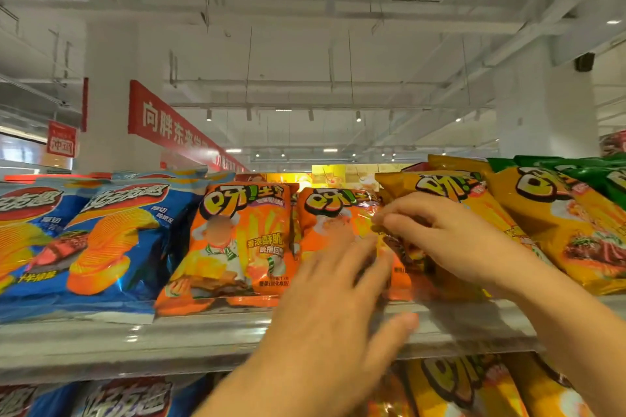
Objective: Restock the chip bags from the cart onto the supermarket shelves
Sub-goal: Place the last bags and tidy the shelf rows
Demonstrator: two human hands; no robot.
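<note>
Right fingers (399, 220) on upright orange chip bag (338, 223); long axis vertical

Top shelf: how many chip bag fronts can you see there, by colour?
Fronts only; any bags behind are hidden.
Blue bags: 2
Orange bags: 2, the right one partly behind the hands
Yellow bags: 2 clear
Green bags: at least 1, cut off at the edge
Total: 7

Left hand (342, 284) smears with blur, covering the second orange bag's (333, 213) lower half; lower-shelf bags (450, 386) run off frame.
</note>
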